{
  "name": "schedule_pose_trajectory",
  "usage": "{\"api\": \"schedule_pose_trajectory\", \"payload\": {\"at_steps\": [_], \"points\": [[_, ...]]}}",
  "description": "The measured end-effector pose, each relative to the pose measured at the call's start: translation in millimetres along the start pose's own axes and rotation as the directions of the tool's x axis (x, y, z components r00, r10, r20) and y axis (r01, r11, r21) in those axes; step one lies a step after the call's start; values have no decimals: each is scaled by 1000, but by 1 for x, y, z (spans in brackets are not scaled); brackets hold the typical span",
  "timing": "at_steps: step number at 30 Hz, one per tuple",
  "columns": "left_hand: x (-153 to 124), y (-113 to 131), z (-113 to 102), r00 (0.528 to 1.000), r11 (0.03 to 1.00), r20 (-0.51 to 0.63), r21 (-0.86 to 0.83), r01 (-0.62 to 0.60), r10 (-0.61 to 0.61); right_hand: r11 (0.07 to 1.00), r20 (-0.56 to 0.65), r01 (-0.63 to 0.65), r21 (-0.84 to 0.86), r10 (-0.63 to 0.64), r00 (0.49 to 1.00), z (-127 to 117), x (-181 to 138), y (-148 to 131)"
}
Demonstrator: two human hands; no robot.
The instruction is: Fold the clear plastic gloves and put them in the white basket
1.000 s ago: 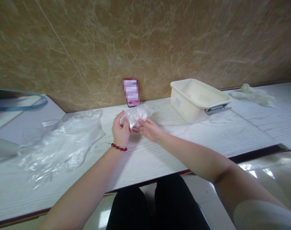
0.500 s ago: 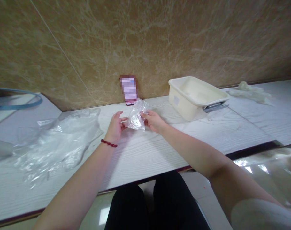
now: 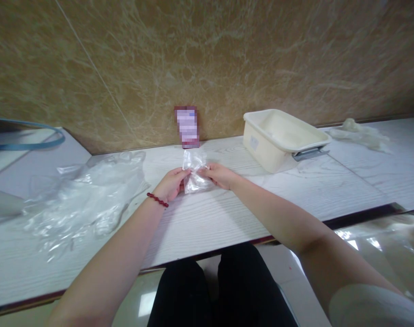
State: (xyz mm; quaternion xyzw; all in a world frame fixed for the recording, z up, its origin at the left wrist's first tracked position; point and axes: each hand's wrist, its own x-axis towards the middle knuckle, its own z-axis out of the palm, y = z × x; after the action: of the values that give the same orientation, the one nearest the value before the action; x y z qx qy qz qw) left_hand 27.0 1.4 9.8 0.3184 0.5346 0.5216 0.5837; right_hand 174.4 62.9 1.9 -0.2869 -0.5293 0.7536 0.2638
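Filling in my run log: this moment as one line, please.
left hand: pinching small clear bag | right hand: pinching it too | table: cream bin, clear plastic heap

Brown marbled wall [image 3: 227, 54] w/ pale veins behind white wood-grain bench [image 3: 207, 227]. Ctr. back: red-edged phone [image 3: 188, 127], screen blurred out, propped vs. wall. To its R, cream plastic tub [image 3: 271, 154], open top, small label on side, grey handle at R end. Far R: crumpled whitish plastic [image 3: 360, 132]. Far L: blue looped strap [image 3: 26, 146]. Below: shiny floor [image 3: 142, 290].
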Motion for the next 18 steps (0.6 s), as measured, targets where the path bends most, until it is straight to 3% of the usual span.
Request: {"api": "schedule_pose_trajectory", "payload": {"at_steps": [7,13,18], "points": [[5,0,-9,999,1000,40,-9,-5,6,997,-139,-22,-69,13,990,-1,1,0],[6,0,-14,994,997,101,-62,-37,43,999,-132,34,43,-28,991,-5,3,-1],[1,5,-11,987,995,151,-91,-41,54,999,-137,51,17,-48,989,-5,4,-1]]}}
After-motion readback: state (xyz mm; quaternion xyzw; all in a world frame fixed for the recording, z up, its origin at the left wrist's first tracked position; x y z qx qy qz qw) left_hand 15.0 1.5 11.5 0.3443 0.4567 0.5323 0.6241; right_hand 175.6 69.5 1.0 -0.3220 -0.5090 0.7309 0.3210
